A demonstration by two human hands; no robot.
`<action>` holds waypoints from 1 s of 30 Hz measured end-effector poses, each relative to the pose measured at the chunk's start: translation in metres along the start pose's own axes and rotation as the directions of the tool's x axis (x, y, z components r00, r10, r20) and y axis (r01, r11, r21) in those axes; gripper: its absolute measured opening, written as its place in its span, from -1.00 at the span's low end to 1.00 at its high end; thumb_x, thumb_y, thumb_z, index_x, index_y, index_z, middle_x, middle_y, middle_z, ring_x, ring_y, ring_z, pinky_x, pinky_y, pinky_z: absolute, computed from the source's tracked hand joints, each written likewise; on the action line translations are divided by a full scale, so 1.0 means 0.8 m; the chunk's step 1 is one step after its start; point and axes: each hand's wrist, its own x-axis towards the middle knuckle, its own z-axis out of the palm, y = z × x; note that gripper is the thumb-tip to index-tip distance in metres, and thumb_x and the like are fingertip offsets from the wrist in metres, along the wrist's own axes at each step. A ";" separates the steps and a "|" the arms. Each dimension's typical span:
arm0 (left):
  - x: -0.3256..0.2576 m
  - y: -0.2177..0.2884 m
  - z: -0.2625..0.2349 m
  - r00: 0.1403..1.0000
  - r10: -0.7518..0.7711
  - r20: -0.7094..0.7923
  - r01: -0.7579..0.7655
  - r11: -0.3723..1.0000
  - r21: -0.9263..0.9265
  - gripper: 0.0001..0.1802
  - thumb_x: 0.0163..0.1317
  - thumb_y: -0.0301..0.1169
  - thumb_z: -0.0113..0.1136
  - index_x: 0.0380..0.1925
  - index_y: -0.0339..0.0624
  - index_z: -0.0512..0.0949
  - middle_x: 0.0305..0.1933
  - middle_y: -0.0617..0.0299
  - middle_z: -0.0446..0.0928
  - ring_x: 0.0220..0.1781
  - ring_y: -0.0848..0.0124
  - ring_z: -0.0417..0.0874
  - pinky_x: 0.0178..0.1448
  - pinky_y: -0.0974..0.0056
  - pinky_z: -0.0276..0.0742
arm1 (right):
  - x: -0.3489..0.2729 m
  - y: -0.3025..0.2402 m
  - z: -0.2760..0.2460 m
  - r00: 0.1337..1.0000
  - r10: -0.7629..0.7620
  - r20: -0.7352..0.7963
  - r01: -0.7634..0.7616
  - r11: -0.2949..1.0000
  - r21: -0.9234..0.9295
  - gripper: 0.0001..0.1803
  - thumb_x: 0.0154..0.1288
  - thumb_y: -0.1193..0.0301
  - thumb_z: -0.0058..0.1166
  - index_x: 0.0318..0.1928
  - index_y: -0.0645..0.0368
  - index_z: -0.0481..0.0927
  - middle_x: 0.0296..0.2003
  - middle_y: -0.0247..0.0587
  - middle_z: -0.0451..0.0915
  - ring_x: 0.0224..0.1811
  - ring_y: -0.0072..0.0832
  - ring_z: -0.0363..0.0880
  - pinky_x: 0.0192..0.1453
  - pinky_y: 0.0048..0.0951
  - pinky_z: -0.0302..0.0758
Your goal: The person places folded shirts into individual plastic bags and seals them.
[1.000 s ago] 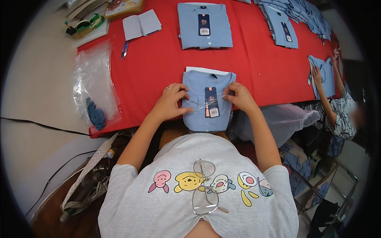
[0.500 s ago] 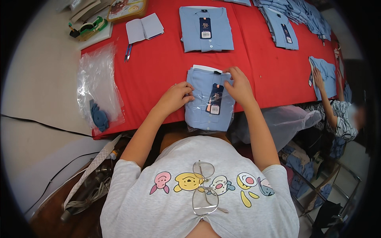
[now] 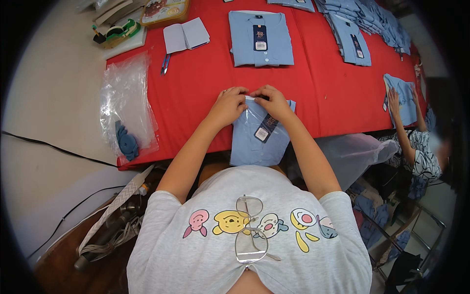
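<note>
While eyeglasses [image 3: 251, 245] hang from the collar of the wearer's pale grey T-shirt [image 3: 196, 264], a folded blue shirt in clear plastic [image 3: 254, 142] lies just beyond, its lower end reaching past the near edge of a red-covered table [image 3: 196, 105] toward the body. Half a second ago the hands were apart, at the packet's left side and upper right corner; now they meet at its top edge, and its dark tag [image 3: 265, 127] leans further over. The left hand [image 3: 230, 105] and right hand [image 3: 273, 104] are partly curled, fingertips nearly touching each other at that edge; how firmly either pinches the plastic cannot be told. Left of them, red cloth runs to a stack of clear bags [image 3: 125, 88] at the table's left edge, with a coiled blue-grey strap [image 3: 128, 144] on top. Ahead, a band of cloth separates the hands from a second folded blue shirt [image 3: 281, 46] and, to its left, an open notebook [image 3: 187, 36]. To the right, cloth extends to a co-worker's hands [image 3: 394, 102] on another blue garment [image 3: 407, 100]; farthest off, at upper right, blue shirts [image 3: 364, 19] lie piled
</note>
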 end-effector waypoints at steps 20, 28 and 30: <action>-0.011 0.007 -0.020 0.997 -0.072 -0.001 0.071 0.986 -0.153 -0.81 0.34 -0.42 0.45 -0.38 -0.27 0.64 0.38 0.03 0.65 0.38 0.05 0.58 0.46 0.02 0.48 | -0.124 -0.015 -0.112 0.997 -0.076 -0.013 0.065 0.916 -0.397 -0.83 0.10 0.48 0.51 -0.27 0.16 0.78 0.42 0.01 0.53 0.48 0.02 0.45 0.55 -0.06 0.45; -0.074 0.067 -0.067 0.997 0.064 -0.048 -0.064 0.998 -0.002 -0.81 0.31 -0.39 0.49 -0.36 -0.25 0.67 0.25 0.15 0.64 0.36 0.09 0.58 0.45 -0.01 0.46 | -0.132 -0.029 -0.108 0.997 -0.056 -0.049 0.042 0.968 -0.246 -0.86 0.14 0.54 0.43 -0.29 0.23 0.71 -0.06 -0.12 0.77 0.06 -0.15 0.72 0.20 -0.23 0.63; -0.082 0.073 -0.065 0.996 -0.014 -0.093 0.012 1.000 -0.016 -0.81 0.31 -0.40 0.49 -0.36 -0.26 0.68 0.17 0.15 0.64 0.33 0.11 0.60 0.42 0.01 0.49 | -0.127 -0.035 -0.103 0.999 0.030 -0.034 -0.033 0.994 -0.106 -0.88 0.18 0.57 0.38 -0.28 0.27 0.68 -0.18 -0.14 0.78 -0.07 -0.24 0.76 0.11 -0.31 0.65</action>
